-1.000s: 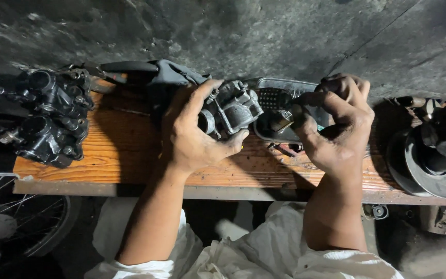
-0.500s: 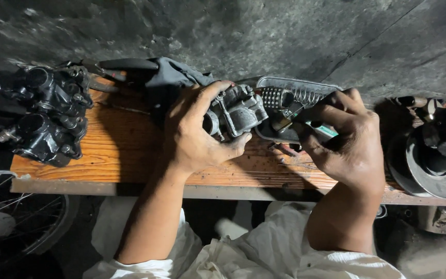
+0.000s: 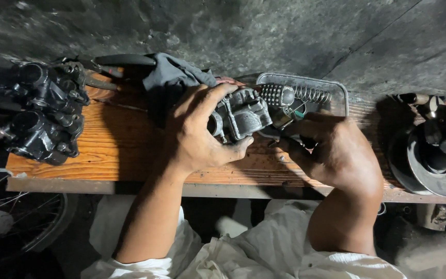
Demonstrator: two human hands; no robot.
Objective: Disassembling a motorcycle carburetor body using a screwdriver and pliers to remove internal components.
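**Right hand coming in close to the metal part**

Head view: since the picture from a moment ago, the right hand (image 3: 336,152) has been sliding lower and nearer to the left hand, and it is now tipping over so its back is facing up. The left hand (image 3: 197,132) has hardly been moving at all.

The left hand is wrapping around the grey, lumpy metal engine part (image 3: 241,116), with the thumb pushing under it and the fingers curling over the top. It is holding the part just above the orange wooden bench (image 3: 104,150), right beside the shallow grey metal tray (image 3: 336,90).

The right hand's fingers are bunching together at the edge of the part, near a small green-tipped bit (image 3: 298,111). I cannot tell if they are pinching a tool, because the hand is hiding the fingertips.

To do this well, the left hand should be keeping the part very still and the right hand should be working gently, so no tiny piece is dropping.

Both forearms are reaching up from the lap in white clothes. The left wrist is staying straight. The right wrist is bending inward.

A dark cloth (image 3: 174,77) is lying behind the left hand.
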